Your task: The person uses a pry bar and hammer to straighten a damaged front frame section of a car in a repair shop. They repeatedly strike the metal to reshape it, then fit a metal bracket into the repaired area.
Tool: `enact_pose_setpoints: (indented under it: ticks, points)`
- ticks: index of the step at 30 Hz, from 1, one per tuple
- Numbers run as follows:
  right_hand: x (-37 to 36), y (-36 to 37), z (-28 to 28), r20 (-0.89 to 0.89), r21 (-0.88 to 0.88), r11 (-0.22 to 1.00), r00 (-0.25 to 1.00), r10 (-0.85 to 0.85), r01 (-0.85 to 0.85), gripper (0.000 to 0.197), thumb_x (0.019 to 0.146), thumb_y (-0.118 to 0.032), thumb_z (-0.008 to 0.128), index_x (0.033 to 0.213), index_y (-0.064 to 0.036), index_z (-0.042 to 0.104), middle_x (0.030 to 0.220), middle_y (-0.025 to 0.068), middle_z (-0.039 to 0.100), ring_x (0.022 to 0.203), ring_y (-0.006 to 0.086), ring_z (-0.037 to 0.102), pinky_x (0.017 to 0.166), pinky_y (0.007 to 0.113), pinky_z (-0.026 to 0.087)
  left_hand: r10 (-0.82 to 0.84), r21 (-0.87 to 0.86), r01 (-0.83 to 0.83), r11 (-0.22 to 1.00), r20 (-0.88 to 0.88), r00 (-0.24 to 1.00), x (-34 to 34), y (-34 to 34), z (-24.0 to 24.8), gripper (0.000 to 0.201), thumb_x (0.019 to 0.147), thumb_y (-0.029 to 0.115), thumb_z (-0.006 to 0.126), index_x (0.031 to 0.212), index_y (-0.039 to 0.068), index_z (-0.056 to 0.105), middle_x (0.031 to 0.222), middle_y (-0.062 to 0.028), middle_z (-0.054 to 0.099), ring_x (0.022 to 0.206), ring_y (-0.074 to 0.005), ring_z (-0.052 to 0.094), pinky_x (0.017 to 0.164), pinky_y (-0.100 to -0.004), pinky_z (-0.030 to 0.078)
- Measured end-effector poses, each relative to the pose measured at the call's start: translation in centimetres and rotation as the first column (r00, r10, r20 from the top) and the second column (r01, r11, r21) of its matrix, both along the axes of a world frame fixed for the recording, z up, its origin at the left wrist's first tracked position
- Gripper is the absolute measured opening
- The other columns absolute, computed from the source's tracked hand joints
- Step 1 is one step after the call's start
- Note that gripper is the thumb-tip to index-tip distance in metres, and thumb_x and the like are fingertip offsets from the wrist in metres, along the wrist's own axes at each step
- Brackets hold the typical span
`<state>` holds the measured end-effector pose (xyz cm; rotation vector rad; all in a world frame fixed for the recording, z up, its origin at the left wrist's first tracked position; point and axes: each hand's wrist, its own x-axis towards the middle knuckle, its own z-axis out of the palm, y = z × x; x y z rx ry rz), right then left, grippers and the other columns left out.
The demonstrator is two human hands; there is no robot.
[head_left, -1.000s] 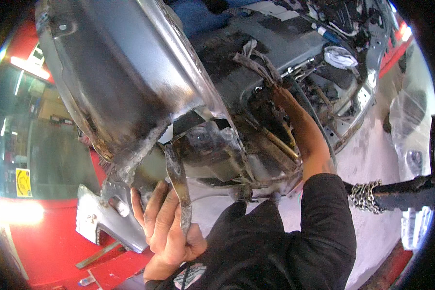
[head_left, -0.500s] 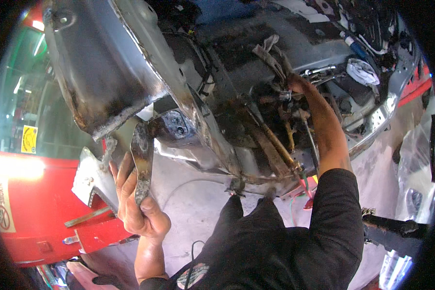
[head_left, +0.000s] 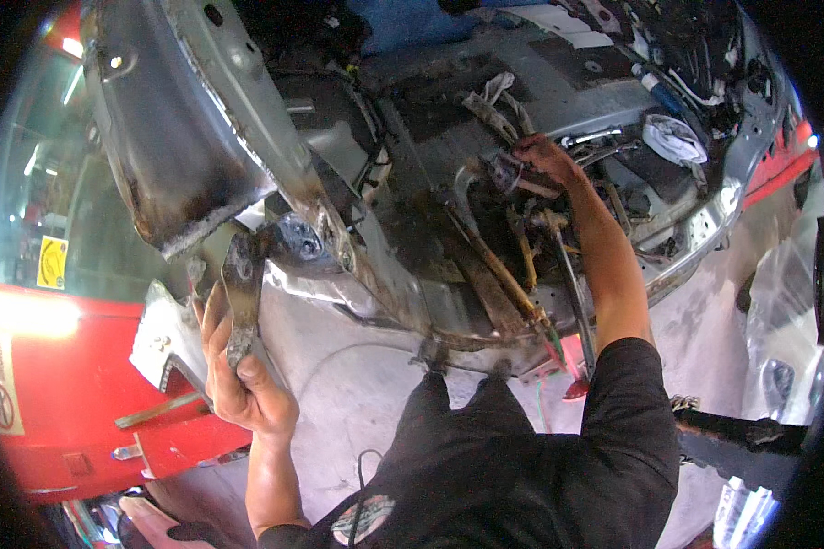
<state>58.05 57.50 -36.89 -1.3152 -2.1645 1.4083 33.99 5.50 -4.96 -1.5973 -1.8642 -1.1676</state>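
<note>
A: Locate the metal strip point(head_left: 243, 297).
B: It is left of centre, just below the lower edge of the curved panel point(head_left: 169, 123). A dark plate point(head_left: 300, 240) lies just to the right of its upper end. Contact between strip and plate cannot be confirmed.

A: Specify the long axis.
B: Near upright in the view, running away from the wearer. The free end points up toward the gap under the panel; the lower end sits at the thumb.

A: Which of the hands is nearer?
B: The left hand point(head_left: 252, 398). It clamps the strip's lower part between thumb and fingers, with the free end directly beyond it.

A: And the right hand point(head_left: 547, 160)?
B: Well apart, up and to the right. Its fingers bend at a dark object point(head_left: 511, 174), near a grey rag point(head_left: 485, 112). Whether they clamp the object cannot be determined.
</note>
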Motion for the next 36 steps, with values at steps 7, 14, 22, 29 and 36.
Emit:
enact_pose_setpoints:
  ticks: [7, 14, 22, 29, 36]
  points:
    - [6.5, -3.6, 4.3, -0.452, 0.062, 0.998, 0.891, 0.035, -0.008, 0.049, 0.094, -0.02, 0.076, 0.138, -0.0054, 0.062, 0.115, 0.0089, 0.068, 0.105, 0.0215, 0.066, 0.088, 0.038, 0.055, -0.116, 0.028, 0.117, 0.993, -0.013, 0.993, -0.3, 1.8, 0.4, 0.043, 0.11, 0.027, 0.049, 0.119, -0.012, 0.065, 0.123, -0.0242, 0.07, 0.133, -0.0472, 0.058, 0.118, -0.0635, 0.033]
    - [6.1, -10.5, 6.0, -0.574, -0.23, 0.966, 0.786, -0.229, 0.113, 0.026, 0.097, -0.013, 0.073, 0.12, -0.0034, 0.068, 0.109, 0.0047, 0.069, 0.098, 0.0199, 0.068, 0.081, 0.039, 0.06, -0.068, 0.032, 0.068, 0.997, 0.026, 0.997, 0.4, 1.6, 0.3, 0.035, 0.107, 0.019, 0.054, 0.123, -0.01, 0.066, 0.128, -0.0233, 0.069, 0.139, -0.0465, 0.052, 0.121, -0.0614, 0.028]
    - [6.5, -14.5, 0.8, -0.617, -0.605, 0.744, 0.424, -0.663, 0.284, 0.019, 0.104, -0.016, 0.062, 0.119, -0.0045, 0.066, 0.101, 0.0065, 0.07, 0.083, 0.0193, 0.066, 0.073, 0.036, 0.058, -0.135, 0.346, 0.136, 0.928, -0.027, 0.99, 4.2, -2.6, -3.1, 0.05, 0.096, -0.001, 0.059, 0.144, -0.006, 0.048, 0.144, -0.0291, 0.052, 0.134, -0.0435, 0.053, 0.113, -0.0562, 0.042]
    - [5.9, -23.7, 14.1, -0.774, -0.547, 0.821, 0.273, -0.571, 0.167, 0.024, 0.104, -0.012, 0.057, 0.124, -0.0007, 0.064, 0.106, 0.0067, 0.072, 0.088, 0.02, 0.07, 0.078, 0.034, 0.058, -0.279, -0.184, 0.641, 0.745, 0.787, 0.55, 10.4, 4.2, -9.0, 0.048, 0.102, 0.025, 0.065, 0.138, -0.005, 0.057, 0.122, -0.0205, 0.069, 0.113, -0.03, 0.068, 0.091, -0.0423, 0.057]
    - [9.9, -31.3, 23.2, -0.787, 0.2, 0.962, 0.616, 0.045, 0.186, 0.014, 0.097, -0.006, 0.065, 0.108, 0.001, 0.07, 0.102, 0.0127, 0.072, 0.087, 0.0201, 0.068, 0.08, 0.034, 0.056, -0.185, 0.351, 0.663, 0.661, 0.933, -0.31, 12.0, 8.0, -8.0, 0.074, 0.107, 0.044, 0.058, 0.158, -0.003, 0.033, 0.138, -0.0185, 0.063, 0.112, -0.0266, 0.069, 0.093, -0.0383, 0.058]
